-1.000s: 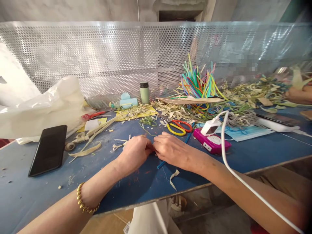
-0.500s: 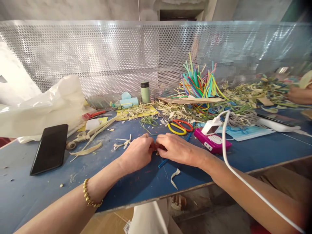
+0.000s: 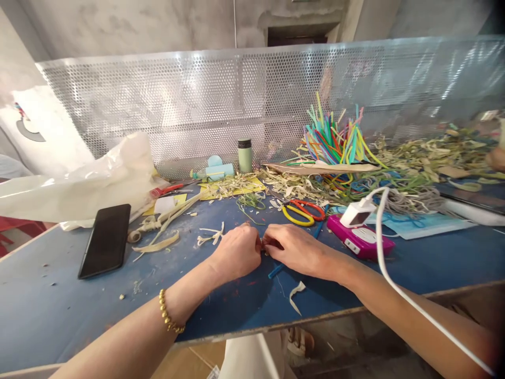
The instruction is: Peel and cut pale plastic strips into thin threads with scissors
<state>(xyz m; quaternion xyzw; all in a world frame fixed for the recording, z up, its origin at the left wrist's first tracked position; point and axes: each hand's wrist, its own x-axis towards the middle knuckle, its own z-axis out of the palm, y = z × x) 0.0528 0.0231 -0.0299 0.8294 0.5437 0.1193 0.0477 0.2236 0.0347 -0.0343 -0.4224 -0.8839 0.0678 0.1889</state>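
Blue stick (image 3: pixel 276 271), right hand (image 3: pixel 298 250) above, room before table edge (image 3: pixel 272 327)

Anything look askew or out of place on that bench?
The white cable looks awkward: from the charger it runs past the edge of the blue table and visually crosses the right forearm, so it might snag. A pale strip lies near that edge, apart from the heaped scraps.

Single head cam, worn by the person, pointing forward and down. The left hand (image 3: pixel 240 251) and right hand (image 3: pixel 294 248) sit pretty close, just below mid-frame; past them it looks across the blue table (image 3: pixel 224 310) to a perforated metal screen (image 3: pixel 189 105).
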